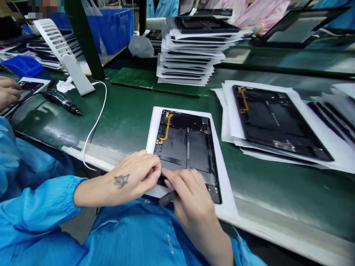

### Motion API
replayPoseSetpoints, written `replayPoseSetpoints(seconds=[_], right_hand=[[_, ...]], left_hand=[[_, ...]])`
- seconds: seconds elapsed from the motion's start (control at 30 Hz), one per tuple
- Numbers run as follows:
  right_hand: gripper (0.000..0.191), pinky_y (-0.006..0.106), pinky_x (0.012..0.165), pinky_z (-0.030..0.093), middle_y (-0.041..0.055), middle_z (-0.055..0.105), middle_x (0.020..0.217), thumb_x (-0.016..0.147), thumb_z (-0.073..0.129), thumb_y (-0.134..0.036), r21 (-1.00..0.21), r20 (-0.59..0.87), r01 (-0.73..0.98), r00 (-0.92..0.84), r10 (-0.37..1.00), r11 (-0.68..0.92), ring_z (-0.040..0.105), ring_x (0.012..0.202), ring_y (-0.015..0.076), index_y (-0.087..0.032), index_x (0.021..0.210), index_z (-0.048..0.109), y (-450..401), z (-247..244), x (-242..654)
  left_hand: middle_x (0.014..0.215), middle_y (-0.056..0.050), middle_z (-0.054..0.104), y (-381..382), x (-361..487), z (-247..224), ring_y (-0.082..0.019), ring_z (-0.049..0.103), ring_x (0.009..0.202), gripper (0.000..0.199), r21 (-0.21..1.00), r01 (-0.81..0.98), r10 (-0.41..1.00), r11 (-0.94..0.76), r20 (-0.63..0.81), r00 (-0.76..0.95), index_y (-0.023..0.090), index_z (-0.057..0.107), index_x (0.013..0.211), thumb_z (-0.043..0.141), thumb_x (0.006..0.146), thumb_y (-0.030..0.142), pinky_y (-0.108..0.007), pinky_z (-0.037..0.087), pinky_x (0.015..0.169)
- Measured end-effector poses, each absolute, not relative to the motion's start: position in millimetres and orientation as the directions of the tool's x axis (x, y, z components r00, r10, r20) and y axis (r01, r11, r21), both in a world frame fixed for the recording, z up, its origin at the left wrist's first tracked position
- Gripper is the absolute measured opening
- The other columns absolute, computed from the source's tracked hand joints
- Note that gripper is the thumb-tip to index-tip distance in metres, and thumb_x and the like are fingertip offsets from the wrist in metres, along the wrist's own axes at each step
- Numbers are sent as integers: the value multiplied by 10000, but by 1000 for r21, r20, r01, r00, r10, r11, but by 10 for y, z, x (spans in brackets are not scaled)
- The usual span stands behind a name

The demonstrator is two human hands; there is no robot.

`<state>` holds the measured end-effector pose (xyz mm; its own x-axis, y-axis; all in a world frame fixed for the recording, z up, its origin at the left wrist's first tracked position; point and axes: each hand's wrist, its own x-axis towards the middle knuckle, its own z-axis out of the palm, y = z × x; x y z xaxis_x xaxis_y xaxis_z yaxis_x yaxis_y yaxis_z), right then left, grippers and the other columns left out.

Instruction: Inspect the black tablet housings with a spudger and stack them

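An open tablet body (185,147), black inside with an orange flex cable (167,127), lies on a white sheet (227,195) at the bench's front edge. Over its lower left corner, my left hand (135,175) is closed with fingertips pinched; what they hold, if anything, is hidden. My right hand (194,199) touches the same corner from the right, its fingers wrapped round a small dark tool (168,198). The fingertips of both hands nearly meet.
Another open tablet (280,122) lies on papers at the right. Behind stands a tall stack of sheets and panels (188,55). A white lamp (65,55), a cable (104,107) and a black driver (61,100) are at the left, near another person's hand (9,92).
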<state>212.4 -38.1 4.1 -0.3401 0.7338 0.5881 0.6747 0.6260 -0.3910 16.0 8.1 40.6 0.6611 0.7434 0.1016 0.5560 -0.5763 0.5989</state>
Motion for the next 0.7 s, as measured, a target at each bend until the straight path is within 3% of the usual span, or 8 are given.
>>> replayPoseSetpoints(seconds=[0.07,0.13,0.27,0.37,0.7], right_hand=[[201,349,644,365,56,602,785,991,455,-86,-358,576,695,-361,733,623,468,727,198,-172,962,634,-323,45,2069],[214,345,641,329,38,559,741,986,467,-77,-406,586,666,-336,737,626,440,715,191,-182,859,603,-288,27,2034],[225,317,654,336,12,532,728,995,477,-81,-578,545,566,-268,794,588,447,714,169,-194,834,587,-261,0,2030],[238,311,659,328,9,516,723,994,464,-70,-616,511,545,-271,815,568,445,721,170,-191,834,593,-256,2,2049],[236,310,660,325,10,521,724,984,476,-60,-626,494,529,-299,816,573,446,727,174,-181,810,580,-260,-10,2051]], left_hand=[[790,29,515,91,160,440,-135,486,751,171,609,577,758,-544,62,649,203,478,862,472,1033,197,-291,393,687],[818,26,542,85,151,428,-125,511,758,157,634,559,779,-534,112,617,203,501,878,483,1034,190,-276,413,688],[894,-8,620,25,129,289,-126,585,821,87,638,469,783,-611,404,473,202,598,998,528,1022,157,-251,476,721],[873,-25,625,-27,142,180,-125,608,806,102,590,454,745,-668,535,399,179,650,1041,584,990,121,-234,501,699],[839,-20,636,-35,219,159,-111,610,774,60,610,415,738,-674,547,394,159,679,973,627,971,130,-211,511,688]])
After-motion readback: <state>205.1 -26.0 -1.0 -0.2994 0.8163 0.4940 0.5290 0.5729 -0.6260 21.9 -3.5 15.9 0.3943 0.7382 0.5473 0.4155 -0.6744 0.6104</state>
